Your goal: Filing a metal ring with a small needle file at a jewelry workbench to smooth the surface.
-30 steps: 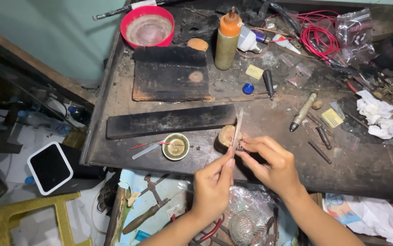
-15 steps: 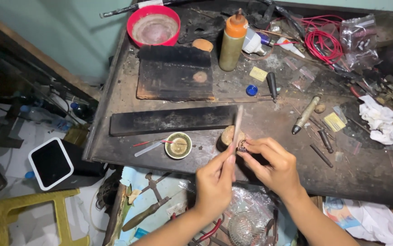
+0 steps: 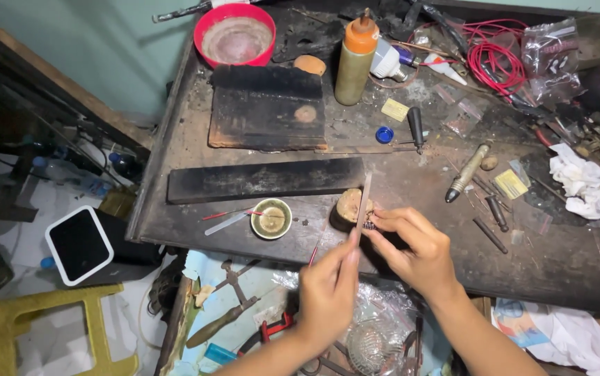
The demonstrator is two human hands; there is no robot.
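Hands at the near edge of a dark, worn workbench (image 3: 258, 230). Left hand (image 3: 328, 296) closed around the low end of a thin flat file (image 3: 362, 205), fingers pinched on it, the file standing almost upright and leaning a little to the far side. Right hand (image 3: 411, 247) just beside it on the right, fingers curled and closed on a very small dark piece (image 3: 370, 224), too small to tell what kind, pressed against the file and against a small wooden peg (image 3: 348, 206) at the bench edge. Left of the peg, a small round brass dish (image 3: 271, 218), with a thin red-handled tool (image 3: 234, 214) lying close on its left. Farther back, a long black bar (image 3: 265, 179) across the bench, and behind it a burnt dark block (image 3: 267, 108). At the far side, a red bowl (image 3: 234, 35) and an orange-capped bottle (image 3: 354, 59) standing upright. To the right, a metal-handled tool (image 3: 467, 170) lying tilted, a white crumpled cloth (image 3: 582, 181), and red wire (image 3: 498, 59) in a coil far right. Down on the floor at the left, a white-framed dark tablet (image 3: 79, 244) and a yellow stool (image 3: 42, 331).
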